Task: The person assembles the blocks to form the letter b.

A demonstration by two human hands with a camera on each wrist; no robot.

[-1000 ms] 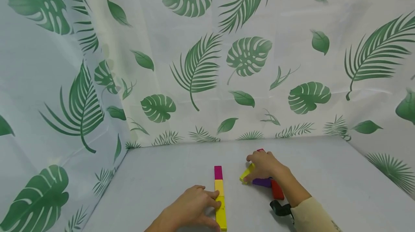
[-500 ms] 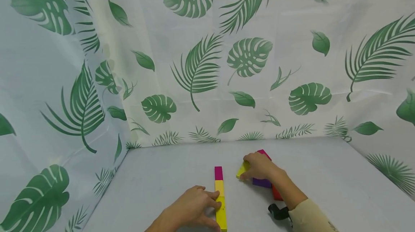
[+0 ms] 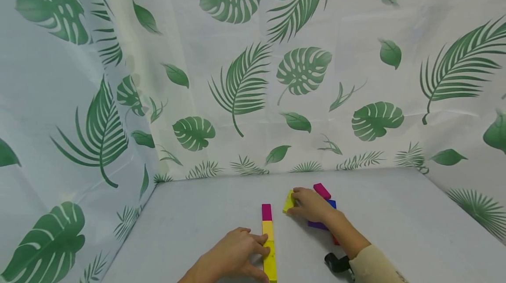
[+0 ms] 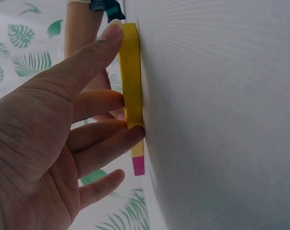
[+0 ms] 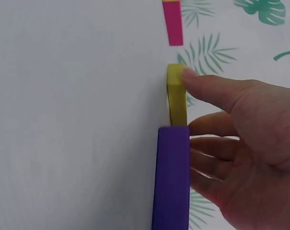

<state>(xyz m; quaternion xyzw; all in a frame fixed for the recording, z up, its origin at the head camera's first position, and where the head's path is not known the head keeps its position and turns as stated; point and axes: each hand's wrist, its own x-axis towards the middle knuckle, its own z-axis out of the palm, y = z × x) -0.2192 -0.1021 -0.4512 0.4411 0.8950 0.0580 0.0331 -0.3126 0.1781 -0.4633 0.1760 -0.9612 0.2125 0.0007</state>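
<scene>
A straight row lies on the table: a long yellow block [image 3: 270,270], a shorter orange-yellow block [image 3: 267,227], and a magenta block [image 3: 266,212] at the far end. My left hand [image 3: 235,254] holds the long yellow block, its thumb at the near end and fingertips along the side, as the left wrist view shows. To the right of the row, my right hand [image 3: 312,206] pinches another yellow block [image 5: 177,98] between thumb and fingers, low at the table. A purple block [image 5: 172,177] lies close to that hand, partly covered by it in the head view.
Beyond the right hand lie a loose magenta block [image 3: 322,190] and a blue block [image 3: 332,204]. A red block [image 3: 336,241] shows under the forearm. Near the right sleeve is a black object [image 3: 336,263]. Leaf-patterned sheeting [image 3: 245,151] walls the table's back and sides.
My right hand has moved left and slightly away with its yellow block, uncovering the loose magenta block and part of the blue one. The left hand has stayed in place.
</scene>
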